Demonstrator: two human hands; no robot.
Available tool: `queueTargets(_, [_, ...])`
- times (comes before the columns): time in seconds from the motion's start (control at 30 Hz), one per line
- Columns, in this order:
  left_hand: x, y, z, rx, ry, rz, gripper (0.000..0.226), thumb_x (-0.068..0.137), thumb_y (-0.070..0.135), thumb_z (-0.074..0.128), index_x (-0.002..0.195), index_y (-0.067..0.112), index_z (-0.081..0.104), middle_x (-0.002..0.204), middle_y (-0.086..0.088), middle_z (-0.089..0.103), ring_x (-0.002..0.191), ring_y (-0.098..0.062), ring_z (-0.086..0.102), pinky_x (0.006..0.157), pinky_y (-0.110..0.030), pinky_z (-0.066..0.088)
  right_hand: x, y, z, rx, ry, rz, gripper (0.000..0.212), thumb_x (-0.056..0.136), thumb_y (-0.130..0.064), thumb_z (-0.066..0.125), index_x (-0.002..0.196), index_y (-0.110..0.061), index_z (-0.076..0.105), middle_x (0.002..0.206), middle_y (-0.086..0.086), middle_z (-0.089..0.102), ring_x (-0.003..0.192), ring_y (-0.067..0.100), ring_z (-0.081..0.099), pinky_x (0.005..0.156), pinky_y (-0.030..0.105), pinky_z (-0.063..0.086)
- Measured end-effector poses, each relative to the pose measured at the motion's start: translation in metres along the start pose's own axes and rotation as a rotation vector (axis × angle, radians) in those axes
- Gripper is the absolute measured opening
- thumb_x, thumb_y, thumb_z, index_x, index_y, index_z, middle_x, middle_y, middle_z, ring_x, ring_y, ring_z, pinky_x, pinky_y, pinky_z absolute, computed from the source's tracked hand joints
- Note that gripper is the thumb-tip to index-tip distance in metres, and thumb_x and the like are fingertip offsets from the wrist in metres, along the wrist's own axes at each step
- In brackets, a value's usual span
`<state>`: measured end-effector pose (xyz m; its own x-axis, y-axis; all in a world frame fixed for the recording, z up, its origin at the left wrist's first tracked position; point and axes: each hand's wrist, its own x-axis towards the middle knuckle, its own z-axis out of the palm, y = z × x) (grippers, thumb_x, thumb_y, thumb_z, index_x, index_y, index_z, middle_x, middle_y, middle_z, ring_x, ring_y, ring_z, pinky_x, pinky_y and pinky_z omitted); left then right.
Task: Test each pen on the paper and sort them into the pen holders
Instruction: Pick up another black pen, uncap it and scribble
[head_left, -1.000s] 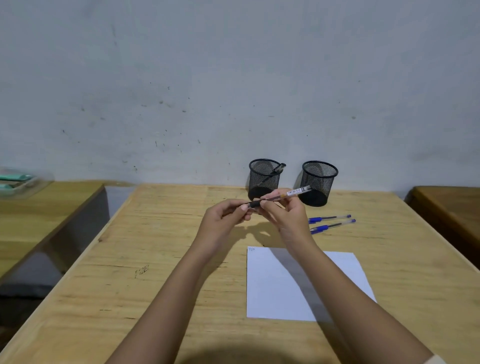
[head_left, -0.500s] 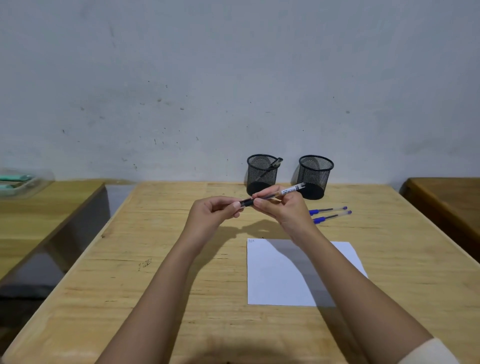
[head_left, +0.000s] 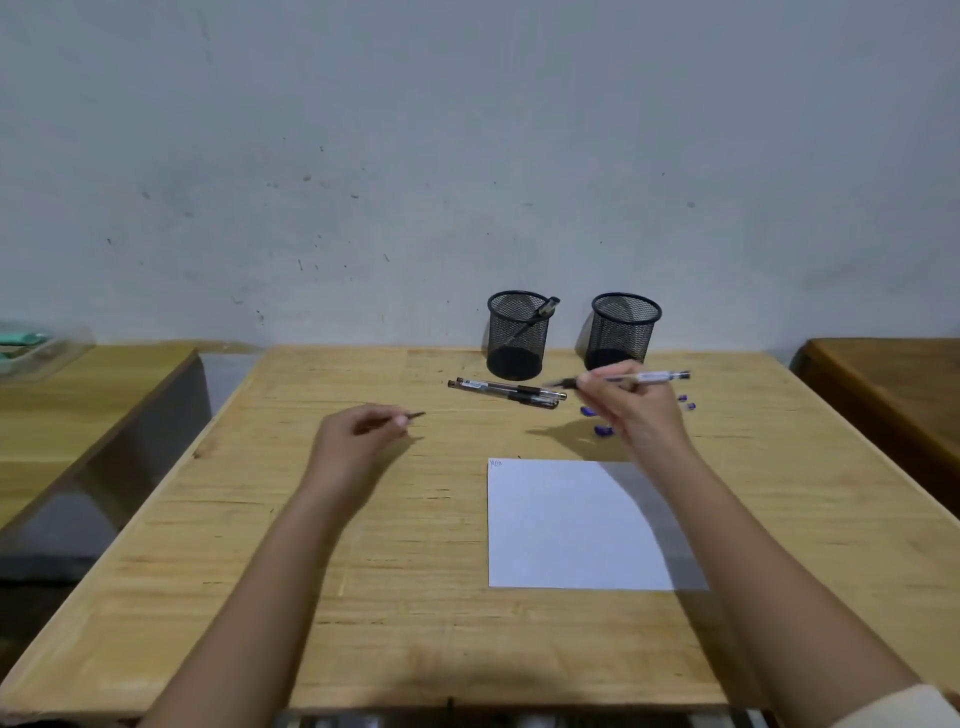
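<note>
My right hand (head_left: 631, 410) grips an uncapped black pen (head_left: 649, 378), held level above the table, tip pointing left. My left hand (head_left: 358, 434) has moved off to the left and pinches the pen's dark cap (head_left: 415, 415). Two black pens (head_left: 506, 392) lie side by side in front of the left mesh holder (head_left: 517, 335), which has one pen leaning in it. The right mesh holder (head_left: 623, 330) looks empty. Blue pens (head_left: 685, 402) lie behind my right hand, mostly hidden. A white paper (head_left: 561, 525) with a small scribble in its top left corner lies below my right hand.
The wooden table (head_left: 311, 571) stands against a grey wall. A second wooden table with a clear plastic box (head_left: 26, 345) sits to the left across a gap. A darker wooden surface (head_left: 893, 384) lies at the right.
The hands have pulled apart: the cap came off the pen and went left with my left hand. The pen stays in my right hand. Two black pens are now uncovered.
</note>
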<state>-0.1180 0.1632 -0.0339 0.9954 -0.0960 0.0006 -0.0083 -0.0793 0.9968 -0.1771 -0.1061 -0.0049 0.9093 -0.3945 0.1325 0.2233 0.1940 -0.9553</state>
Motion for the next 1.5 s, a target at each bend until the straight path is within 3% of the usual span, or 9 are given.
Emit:
queueTargets(0.07, [0.003, -0.011, 0.015, 0.05, -0.051, 0.018, 0.009, 0.08, 0.008, 0.07, 0.079, 0.016, 0.074, 0.087, -0.006, 0.072, 0.087, -0.02, 0.065, 0.081, -0.027, 0.051, -0.006, 0.007, 0.013, -0.023, -0.039, 0.051, 0.017, 0.078, 0.002, 0.067, 0.07, -0.007, 0.054, 0.066, 0.008, 0.064, 0.066, 0.017, 0.066, 0.069, 0.021, 0.055])
queueTargets(0.2, [0.002, -0.018, 0.024, 0.397, -0.082, 0.183, 0.006, 0.084, 0.018, 0.067, 0.085, 0.021, 0.072, 0.087, 0.011, 0.069, 0.088, -0.003, 0.061, 0.073, -0.01, 0.04, -0.012, 0.01, 0.026, -0.174, -0.064, 0.067, 0.02, 0.079, -0.009, 0.069, 0.07, -0.011, 0.052, 0.073, 0.014, 0.062, 0.059, 0.016, 0.064, 0.058, 0.022, 0.056])
queueTargets(0.3, [0.003, -0.018, 0.026, 0.452, -0.048, 0.23, 0.009, 0.085, 0.017, 0.065, 0.09, 0.015, 0.072, 0.09, 0.006, 0.069, 0.087, -0.008, 0.06, 0.072, -0.011, 0.04, -0.013, 0.016, 0.033, -0.228, -0.074, 0.079, 0.021, 0.086, -0.01, 0.062, 0.07, -0.012, 0.049, 0.066, 0.011, 0.058, 0.048, 0.012, 0.056, 0.052, 0.021, 0.051])
queueTargets(0.5, [0.008, -0.021, 0.025, 0.578, -0.029, 0.301, 0.02, 0.086, 0.017, 0.063, 0.103, 0.007, 0.069, 0.104, -0.004, 0.068, 0.095, -0.011, 0.057, 0.083, -0.02, 0.04, -0.023, 0.03, 0.046, -0.254, -0.135, 0.107, 0.009, 0.081, -0.006, 0.067, 0.078, -0.008, 0.059, 0.073, 0.011, 0.063, 0.061, 0.015, 0.061, 0.072, 0.029, 0.055])
queueTargets(0.63, [0.01, -0.023, 0.026, 0.661, -0.107, 0.348, 0.024, 0.087, 0.018, 0.062, 0.108, 0.006, 0.067, 0.109, -0.007, 0.066, 0.098, -0.013, 0.056, 0.082, -0.017, 0.036, -0.023, 0.034, 0.053, -0.331, -0.048, 0.081, 0.017, 0.073, 0.001, 0.071, 0.077, -0.008, 0.056, 0.071, 0.014, 0.057, 0.058, 0.017, 0.054, 0.06, 0.028, 0.048])
queueTargets(0.87, [-0.006, -0.013, 0.032, 0.639, -0.109, 0.437, 0.032, 0.092, 0.025, 0.054, 0.12, 0.012, 0.059, 0.126, -0.001, 0.058, 0.118, -0.015, 0.05, 0.098, -0.024, 0.038, -0.027, 0.042, 0.058, -0.355, -0.015, 0.056, 0.025, 0.073, 0.0, 0.073, 0.074, -0.009, 0.049, 0.065, 0.012, 0.06, 0.052, 0.012, 0.06, 0.056, 0.023, 0.052])
queueTargets(1.03, [-0.026, -0.022, 0.041, 0.652, -0.412, 0.404, 0.03, 0.091, 0.036, 0.054, 0.114, 0.02, 0.064, 0.118, 0.005, 0.064, 0.109, -0.009, 0.056, 0.097, -0.034, 0.046, -0.022, 0.049, 0.061, -0.293, 0.064, 0.104, 0.033, 0.069, 0.01, 0.064, 0.059, -0.011, 0.04, 0.057, 0.011, 0.043, 0.048, 0.019, 0.047, 0.052, 0.029, 0.045])
queueTargets(1.17, [-0.028, -0.03, 0.043, 0.69, -0.397, 0.409, 0.038, 0.089, 0.041, 0.056, 0.123, 0.025, 0.06, 0.138, 0.007, 0.052, 0.129, -0.004, 0.043, 0.105, -0.029, 0.038, -0.016, 0.056, 0.061, -0.442, 0.131, 0.07, 0.035, 0.065, 0.005, 0.066, 0.054, -0.012, 0.037, 0.057, 0.007, 0.039, 0.057, 0.02, 0.044, 0.053, 0.029, 0.041])
queueTargets(1.5, [-0.028, -0.034, 0.045, 0.771, -0.359, 0.492, 0.04, 0.089, 0.039, 0.057, 0.126, 0.023, 0.058, 0.138, 0.007, 0.052, 0.133, 0.001, 0.037, 0.105, -0.027, 0.038, -0.015, 0.064, 0.063, -0.476, 0.083, 0.018, 0.03, 0.063, 0.006, 0.061, 0.057, -0.01, 0.036, 0.062, 0.01, 0.029, 0.064, 0.021, 0.031, 0.058, 0.03, 0.031])
